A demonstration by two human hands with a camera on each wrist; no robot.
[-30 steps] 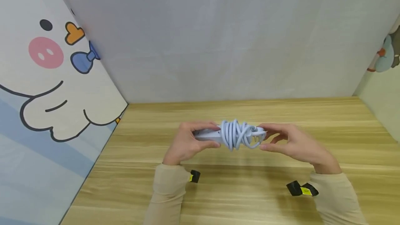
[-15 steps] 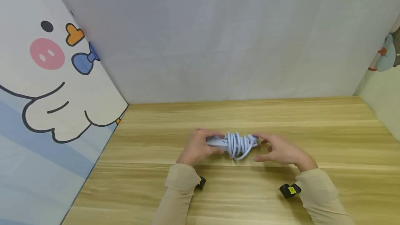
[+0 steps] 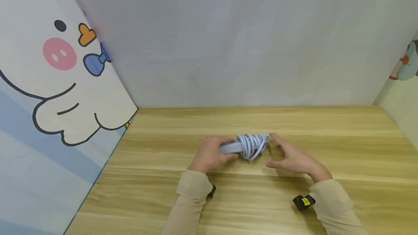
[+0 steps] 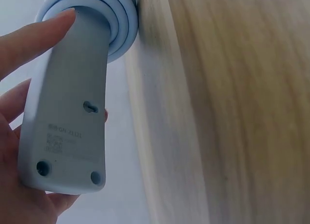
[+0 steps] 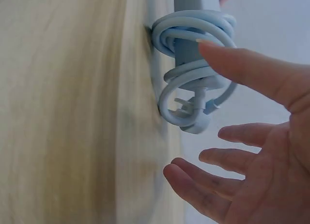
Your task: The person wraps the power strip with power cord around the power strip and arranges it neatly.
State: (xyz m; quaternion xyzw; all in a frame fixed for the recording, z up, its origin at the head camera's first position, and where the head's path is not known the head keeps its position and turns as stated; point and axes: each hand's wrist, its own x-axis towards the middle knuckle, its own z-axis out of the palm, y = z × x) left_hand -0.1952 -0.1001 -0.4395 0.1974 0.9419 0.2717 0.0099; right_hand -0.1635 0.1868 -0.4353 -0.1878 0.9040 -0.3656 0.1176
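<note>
A white power strip [image 3: 230, 148] lies across the middle in the head view, its cord [image 3: 249, 147] wound round its right half. My left hand [image 3: 210, 153] grips the bare left end between thumb and fingers. In the left wrist view the strip's underside [image 4: 72, 112] shows a keyhole slot, small print and two round holes. The plug [image 5: 196, 120] sits at the strip's right end beside a loop of cord. My right hand [image 3: 295, 158] is spread around that end, fingers extended, holding nothing; in the right wrist view its thumb [image 5: 242, 64] overlaps the coils.
Beneath the hands is a wood-grain table [image 3: 163, 198]. A pale grey wall [image 3: 228, 46] closes off the back, a cartoon-printed panel [image 3: 58, 90] the left side, and another printed panel [image 3: 405, 100] the right. Black wrist devices [image 3: 303, 202] hang by both sleeves.
The power strip has come down and nearer the table, and its underside has turned toward me. My right hand has let go of the plug end and opened; the left keeps its grip.
</note>
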